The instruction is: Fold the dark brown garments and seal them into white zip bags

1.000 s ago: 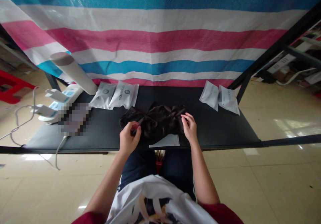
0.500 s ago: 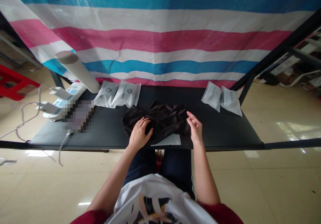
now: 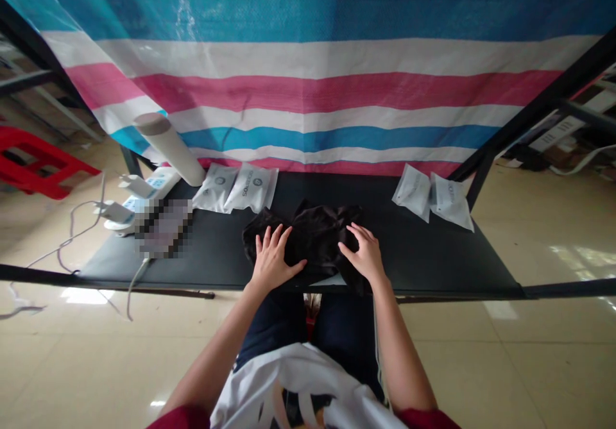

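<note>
The crumpled black cloth (image 3: 320, 236) is spread at the middle of the black tabletop (image 3: 447, 262), near its front edge, and is covered in part by both hands. By the left hand (image 3: 276, 259) the cloth's left part is pressed, with the fingers fanned wide and the thumb stretched well away; nothing is seen to be gripped, whereas one second ago the thumb and fingers were drawn close together at the cloth's left side. The right hand (image 3: 363, 252) is now brought inward over the cloth's right part, where before it was held at the right edge; its fingers are arched, with the thumb parted from them, and no fold is seen pinched between. The white flat piece (image 3: 332, 280) beneath is more fully covered than before, only a small part being left visible, and a black fold is now draped to the tabletop's front edge beside it. Two printed white pouches (image 3: 253, 187) at the back left and two white packets (image 3: 412, 192) at the right are left undisturbed.
</note>
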### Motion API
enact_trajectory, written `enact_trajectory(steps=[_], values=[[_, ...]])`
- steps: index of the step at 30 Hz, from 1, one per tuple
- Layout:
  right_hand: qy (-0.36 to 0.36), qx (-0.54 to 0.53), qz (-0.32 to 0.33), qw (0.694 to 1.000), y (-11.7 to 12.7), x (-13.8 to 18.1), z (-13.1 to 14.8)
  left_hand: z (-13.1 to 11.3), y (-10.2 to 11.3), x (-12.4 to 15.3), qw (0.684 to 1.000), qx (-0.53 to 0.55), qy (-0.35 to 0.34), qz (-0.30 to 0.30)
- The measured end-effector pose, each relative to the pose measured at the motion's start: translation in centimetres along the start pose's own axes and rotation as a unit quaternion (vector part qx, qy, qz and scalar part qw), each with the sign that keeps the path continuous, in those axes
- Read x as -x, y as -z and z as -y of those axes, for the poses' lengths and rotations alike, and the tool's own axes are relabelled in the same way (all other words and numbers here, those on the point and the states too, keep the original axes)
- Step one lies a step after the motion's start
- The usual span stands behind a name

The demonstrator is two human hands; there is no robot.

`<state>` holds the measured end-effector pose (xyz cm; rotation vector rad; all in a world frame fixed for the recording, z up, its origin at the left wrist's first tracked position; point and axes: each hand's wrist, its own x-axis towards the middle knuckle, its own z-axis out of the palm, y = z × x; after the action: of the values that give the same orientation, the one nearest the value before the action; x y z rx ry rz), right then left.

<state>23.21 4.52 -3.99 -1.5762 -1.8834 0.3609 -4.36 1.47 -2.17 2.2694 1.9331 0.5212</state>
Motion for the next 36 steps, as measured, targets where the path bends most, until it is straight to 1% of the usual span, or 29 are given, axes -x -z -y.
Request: enact_trajectory(steps=[2,4,6,8,12,20,23,25,27,29,30,32,34,36], values=[[0.019,0.099,0.036,0.994,-0.1,-0.3,0.0,0.5,0.2,-0.3,1.0,-0.017,0.012,0.02],[0.025,0.158,0.07,0.985,-0.1,-0.8,-0.1,1.0,0.3,-0.7,0.999,-0.024,0.01,0.026],[0.023,0.184,0.097,0.978,0.0,-1.3,-0.4,1.5,0.2,-1.1,0.999,-0.026,0.007,0.019],[0.019,0.193,0.11,0.975,0.0,-1.7,-0.7,1.7,0.0,-1.3,1.0,-0.024,0.01,0.008],[0.023,0.189,0.107,0.976,-0.2,-1.8,-1.1,1.8,-0.4,-1.4,1.0,-0.018,0.018,-0.014],[0.01,0.155,0.06,0.986,-0.6,-1.5,-1.3,2.0,-0.7,-1.3,0.999,0.011,0.019,-0.03],[0.009,0.148,0.057,0.987,-0.6,-1.5,-1.4,2.3,-0.7,-1.5,0.998,0.043,0.028,-0.035],[0.011,0.145,0.058,0.988,-0.7,-1.5,-1.4,2.8,-0.4,-1.5,0.994,0.09,0.034,-0.046],[0.012,0.143,0.056,0.988,-0.7,-1.5,-1.5,3.5,0.2,-1.5,0.984,0.159,0.035,-0.073],[0.012,0.141,0.052,0.989,-0.7,-1.5,-1.5,4.6,1.0,-1.5,0.971,0.206,0.043,-0.115],[0.012,0.14,0.05,0.989,-0.7,-1.5,-1.5,5.3,1.3,-1.5,0.967,0.208,0.052,-0.136],[0.01,0.139,0.047,0.989,-0.7,-1.5,-1.5,7.1,1.9,-1.5,0.966,0.179,0.08,-0.17],[0.009,0.137,0.045,0.99,-0.7,-1.5,-1.4,9.0,2.1,-1.4,0.965,0.145,0.112,-0.188],[0.006,0.131,0.04,0.991,-0.6,-1.5,-1.5,10.6,2.1,-1.3,0.96,0.134,0.149,-0.198]])
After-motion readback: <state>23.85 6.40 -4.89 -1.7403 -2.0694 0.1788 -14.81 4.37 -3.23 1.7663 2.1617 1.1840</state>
